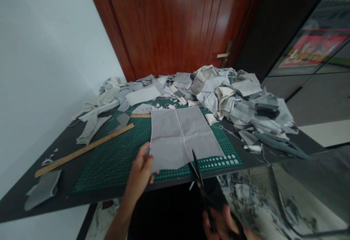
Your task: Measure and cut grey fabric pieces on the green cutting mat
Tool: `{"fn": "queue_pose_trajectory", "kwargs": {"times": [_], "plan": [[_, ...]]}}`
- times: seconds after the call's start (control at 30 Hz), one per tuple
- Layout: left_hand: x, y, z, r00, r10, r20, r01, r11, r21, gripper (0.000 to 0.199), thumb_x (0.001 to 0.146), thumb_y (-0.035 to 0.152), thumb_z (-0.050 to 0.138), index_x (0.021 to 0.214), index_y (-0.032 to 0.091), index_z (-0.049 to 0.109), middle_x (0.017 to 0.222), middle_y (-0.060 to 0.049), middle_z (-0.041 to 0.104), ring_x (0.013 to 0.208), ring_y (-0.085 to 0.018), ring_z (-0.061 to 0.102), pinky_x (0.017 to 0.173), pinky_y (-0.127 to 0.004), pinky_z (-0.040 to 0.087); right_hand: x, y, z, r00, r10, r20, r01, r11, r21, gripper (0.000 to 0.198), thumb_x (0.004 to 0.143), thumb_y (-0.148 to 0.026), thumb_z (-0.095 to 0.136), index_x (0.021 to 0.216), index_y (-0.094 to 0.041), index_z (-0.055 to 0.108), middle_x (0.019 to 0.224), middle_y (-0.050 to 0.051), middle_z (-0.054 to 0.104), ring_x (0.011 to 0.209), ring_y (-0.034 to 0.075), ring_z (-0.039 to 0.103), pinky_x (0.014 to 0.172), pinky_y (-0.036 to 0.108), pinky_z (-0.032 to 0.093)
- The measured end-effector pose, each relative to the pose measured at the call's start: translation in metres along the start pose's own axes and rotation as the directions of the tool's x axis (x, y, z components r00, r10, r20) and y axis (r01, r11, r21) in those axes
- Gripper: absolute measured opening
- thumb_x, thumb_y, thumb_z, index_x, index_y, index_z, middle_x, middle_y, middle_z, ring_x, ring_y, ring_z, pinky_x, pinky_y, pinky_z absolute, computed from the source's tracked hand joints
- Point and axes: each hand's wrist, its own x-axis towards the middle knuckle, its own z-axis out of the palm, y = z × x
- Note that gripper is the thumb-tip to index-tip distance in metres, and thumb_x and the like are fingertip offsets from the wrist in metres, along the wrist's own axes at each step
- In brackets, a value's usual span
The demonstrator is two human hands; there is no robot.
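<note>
A grey fabric piece with a pale line running down it lies over the green cutting mat. My left hand grips the fabric at its left edge near the front corner, the thumb on top. Black scissors are in my right hand, fingers wrapped around the handles. Their blades stand apart and point away from me, at the fabric's front edge beside the pale line. A small white strip shows just left of the blades.
On the left, a wooden ruler lies diagonally across the mat's edge, with a folded grey cloth in front. A large heap of fabric scraps fills the back right. More scraps lie back left. Offcuts litter the floor at right.
</note>
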Motion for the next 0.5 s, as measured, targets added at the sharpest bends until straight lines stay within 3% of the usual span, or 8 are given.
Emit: {"fn": "queue_pose_trajectory", "kwargs": {"times": [0.03,0.07,0.1,0.17,0.23,0.3,0.4,0.5], "plan": [[-0.002,0.000,-0.004,0.982,0.147,-0.121,-0.123,0.976,0.181,0.054,0.088,0.032,0.056,0.139,0.021,0.043,0.102,-0.007,0.068,0.068,-0.020,0.067,0.054,-0.034,0.056,0.002,-0.002,0.002,0.999,0.034,0.009,-0.034,0.999,0.039,0.074,0.060,-0.081,0.075,0.102,-0.019,0.072,0.091,0.003,0.065,0.070,0.009,0.054,0.064,0.020,0.044],[-0.004,0.000,-0.007,0.930,0.306,-0.204,-0.220,0.907,0.359,0.059,0.088,0.033,0.055,0.144,0.020,0.040,0.108,-0.009,0.067,0.077,-0.023,0.066,0.067,-0.040,0.058,0.005,-0.003,0.002,0.998,0.060,0.015,-0.061,0.995,0.079,0.075,0.060,-0.079,0.076,0.105,-0.019,0.070,0.093,0.002,0.063,0.070,0.007,0.053,0.062,0.018,0.041],[-0.006,0.001,-0.009,0.864,0.451,-0.223,-0.293,0.811,0.506,0.061,0.089,0.033,0.056,0.145,0.018,0.038,0.113,-0.011,0.066,0.087,-0.026,0.065,0.080,-0.047,0.057,0.008,-0.003,0.002,0.997,0.074,0.023,-0.076,0.991,0.114,0.076,0.060,-0.078,0.078,0.107,-0.019,0.068,0.095,0.002,0.062,0.070,0.007,0.051,0.061,0.017,0.040],[-0.011,0.001,-0.006,0.766,0.635,-0.098,-0.428,0.618,0.659,0.056,0.092,0.032,0.055,0.144,0.017,0.042,0.119,-0.013,0.063,0.106,-0.031,0.059,0.097,-0.054,0.049,0.015,0.003,-0.001,0.998,0.057,0.041,-0.062,0.989,0.131,0.076,0.061,-0.078,0.077,0.107,-0.019,0.064,0.091,0.000,0.059,0.067,0.006,0.048,0.058,0.017,0.037],[-0.018,0.000,0.007,0.725,0.679,0.115,-0.572,0.501,0.649,0.042,0.096,0.029,0.051,0.137,0.020,0.050,0.122,-0.012,0.062,0.116,-0.030,0.054,0.102,-0.051,0.046,0.025,0.011,-0.006,0.998,0.015,0.062,-0.020,0.995,0.094,0.074,0.065,-0.083,0.070,0.101,-0.019,0.061,0.081,-0.002,0.054,0.061,0.006,0.043,0.054,0.018,0.035],[-0.024,-0.004,0.027,0.713,0.661,0.233,-0.636,0.471,0.612,0.034,0.097,0.027,0.052,0.130,0.022,0.056,0.123,-0.010,0.061,0.118,-0.029,0.052,0.103,-0.048,0.045,0.034,0.020,-0.010,0.998,0.002,0.069,-0.005,0.999,0.047,0.075,0.066,-0.086,0.065,0.098,-0.019,0.057,0.073,-0.005,0.048,0.057,0.006,0.040,0.053,0.018,0.033],[-0.029,-0.011,0.054,0.732,0.606,0.310,-0.651,0.489,0.581,0.028,0.096,0.029,0.055,0.123,0.022,0.058,0.120,-0.009,0.062,0.115,-0.028,0.053,0.099,-0.046,0.046,0.042,0.025,-0.012,0.999,0.002,0.047,-0.002,1.000,-0.014,0.075,0.067,-0.088,0.062,0.098,-0.020,0.054,0.070,-0.006,0.045,0.053,0.005,0.038,0.051,0.018,0.030],[-0.028,-0.016,0.067,0.756,0.574,0.315,-0.631,0.509,0.586,0.024,0.095,0.028,0.057,0.119,0.022,0.059,0.118,-0.008,0.062,0.112,-0.029,0.053,0.096,-0.048,0.045,0.044,0.024,-0.005,0.999,-0.019,0.027,0.021,0.997,-0.070,0.075,0.066,-0.088,0.061,0.096,-0.020,0.053,0.067,-0.007,0.043,0.052,0.005,0.036,0.049,0.017,0.028]]}}
